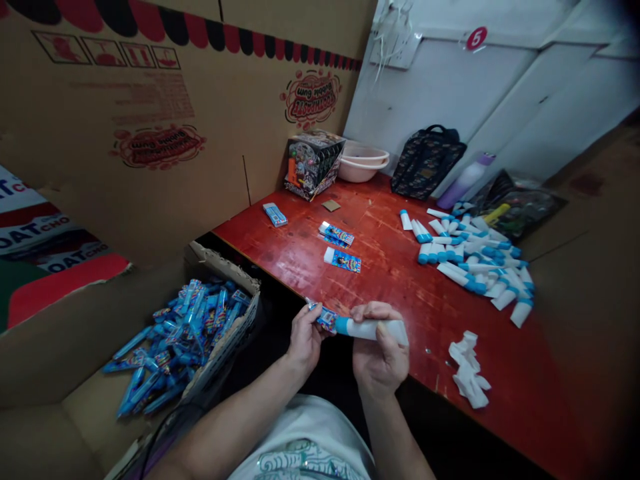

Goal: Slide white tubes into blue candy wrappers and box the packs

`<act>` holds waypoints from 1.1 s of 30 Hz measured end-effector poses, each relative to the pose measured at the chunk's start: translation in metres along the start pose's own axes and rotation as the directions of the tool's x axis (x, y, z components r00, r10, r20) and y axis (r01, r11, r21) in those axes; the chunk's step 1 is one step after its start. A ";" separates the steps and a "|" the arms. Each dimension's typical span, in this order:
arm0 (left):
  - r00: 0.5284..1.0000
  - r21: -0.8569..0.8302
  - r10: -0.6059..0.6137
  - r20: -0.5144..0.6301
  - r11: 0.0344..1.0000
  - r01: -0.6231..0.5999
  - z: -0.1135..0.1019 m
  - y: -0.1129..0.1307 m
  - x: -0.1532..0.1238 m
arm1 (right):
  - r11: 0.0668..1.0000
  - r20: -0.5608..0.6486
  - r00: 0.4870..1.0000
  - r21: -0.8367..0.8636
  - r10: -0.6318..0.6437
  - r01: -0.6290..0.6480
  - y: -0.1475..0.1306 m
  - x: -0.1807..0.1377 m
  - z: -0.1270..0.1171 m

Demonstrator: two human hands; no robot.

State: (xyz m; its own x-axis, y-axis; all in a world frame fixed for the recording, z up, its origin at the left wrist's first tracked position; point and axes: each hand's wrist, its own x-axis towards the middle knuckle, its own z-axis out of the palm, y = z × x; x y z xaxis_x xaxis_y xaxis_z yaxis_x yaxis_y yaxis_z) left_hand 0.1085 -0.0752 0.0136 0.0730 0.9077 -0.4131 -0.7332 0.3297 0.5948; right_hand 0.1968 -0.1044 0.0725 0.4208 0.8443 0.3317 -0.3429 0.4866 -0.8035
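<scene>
My right hand is closed around a white tube with a blue cap, thumb on its flat end. The cap points left, toward a printed blue wrapper pinched in my left hand. Cap and wrapper meet; I cannot tell how far the tube is inside. Both hands are above the table's front edge. Beyond them lie printed blue wrappers with white ends, and a second small group of wrappers. A stack of blue printed sleeves lies farther back.
A pile of white tubes with blue caps covers the right of the red table. Crumpled tissue lies nearer. At left, an open carton holds many wrapped blue items. Behind stand a display box, basins, a bag and bottle.
</scene>
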 end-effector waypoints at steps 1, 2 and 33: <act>1.000 0.001 -0.005 0.003 1.000 0.005 0.000 0.000 -0.001 | 1.000 0.001 1.000 0.000 0.003 -0.003 0.002 0.000 0.000; 1.000 0.002 -0.012 0.008 1.000 0.012 0.000 0.000 -0.001 | 1.000 0.002 1.000 0.000 0.002 -0.002 0.004 -0.001 0.000; 0.975 -0.037 -0.003 0.223 0.999 0.011 0.027 0.008 -0.019 | 0.914 -0.049 0.984 -0.365 0.172 -0.178 0.056 -0.037 -0.047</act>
State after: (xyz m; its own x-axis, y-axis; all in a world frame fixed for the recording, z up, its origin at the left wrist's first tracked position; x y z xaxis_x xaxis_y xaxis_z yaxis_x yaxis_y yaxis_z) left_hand 0.1193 -0.0823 0.0448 0.2240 0.9419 -0.2502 -0.7570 0.3298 0.5641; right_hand 0.2017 -0.1188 -0.0076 0.3966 0.9032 0.1641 -0.0812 0.2126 -0.9738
